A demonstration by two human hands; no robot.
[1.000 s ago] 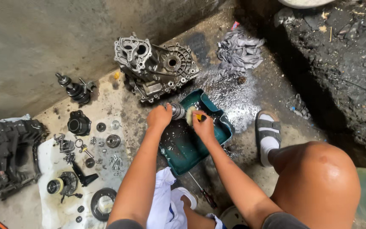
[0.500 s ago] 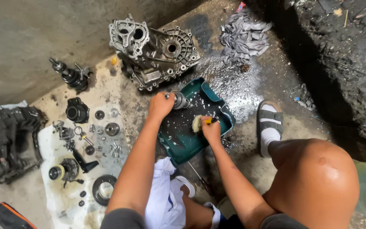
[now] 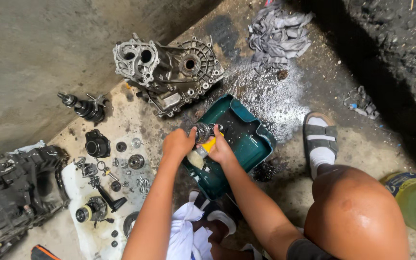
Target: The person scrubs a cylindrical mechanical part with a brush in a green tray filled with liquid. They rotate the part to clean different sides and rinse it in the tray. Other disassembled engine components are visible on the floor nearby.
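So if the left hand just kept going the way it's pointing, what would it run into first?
The left hand points up and right, already against the metal gear it holds over the teal tray. Past that, probably the grey gearbox casing, though depth is unclear.

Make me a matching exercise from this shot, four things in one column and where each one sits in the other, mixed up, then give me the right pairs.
Things:
1. gear part
2. grey casing
3. crumpled grey rag
4. small loose parts

Places:
A. on the white cloth at the left
B. on the wet floor at the top, right of the casing
C. in the left hand, over the teal tray
D. on the floor just above the tray

The right hand holds a yellow-handled brush against the gear part.

Pairs: 1-C, 2-D, 3-B, 4-A
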